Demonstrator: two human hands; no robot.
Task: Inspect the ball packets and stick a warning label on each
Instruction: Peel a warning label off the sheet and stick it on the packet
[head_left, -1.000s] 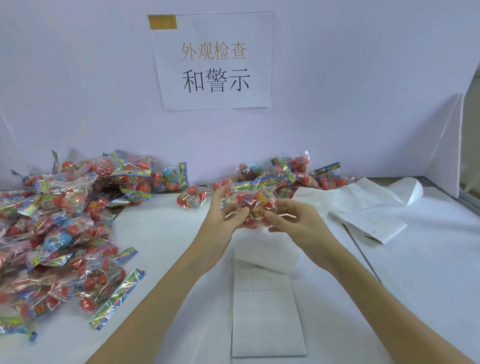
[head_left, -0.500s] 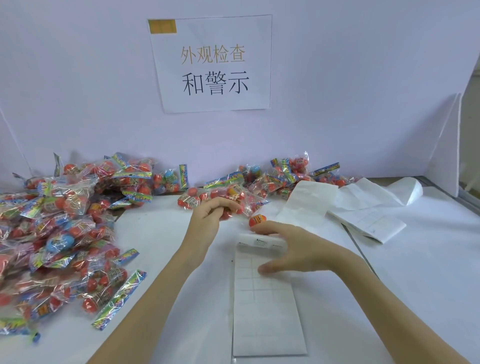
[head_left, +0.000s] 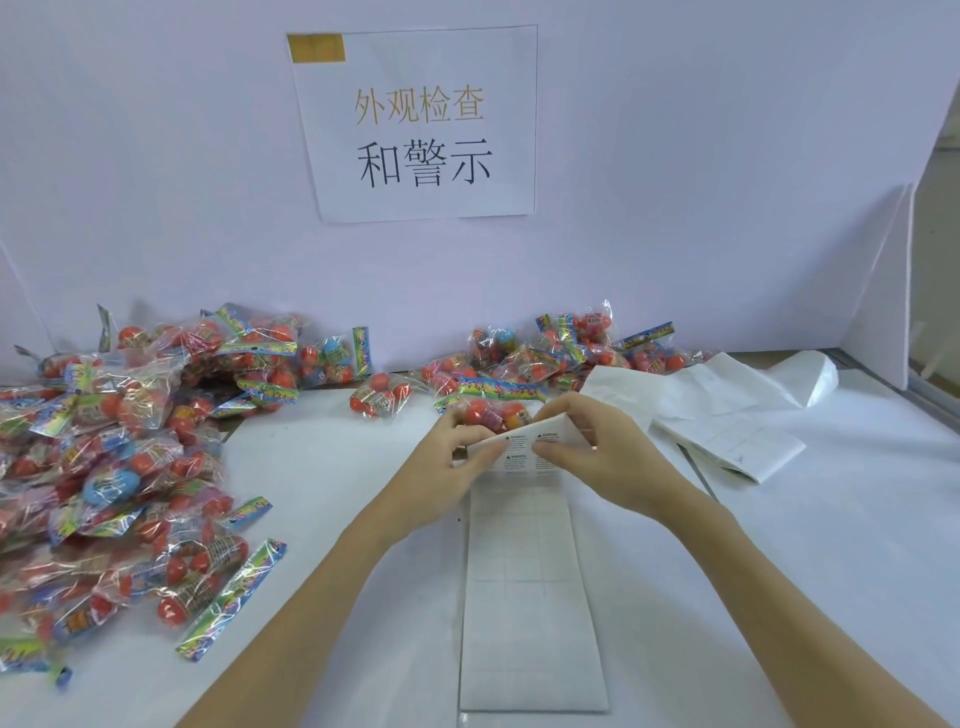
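Clear plastic packet of red balls (head_left: 493, 410) pinched by left hand (head_left: 441, 467); white warning-label sheet (head_left: 530, 447) pinched by both hands, right hand (head_left: 608, 457) included.

We see an evenly, brightly lit scene in soft, diffuse light, with only faint shadows under the forearms. Small glints sparkle on the heap of ball packets (head_left: 119, 467) at left. The wide lens bends straight lines near the edges. Fine label print is slightly soft.
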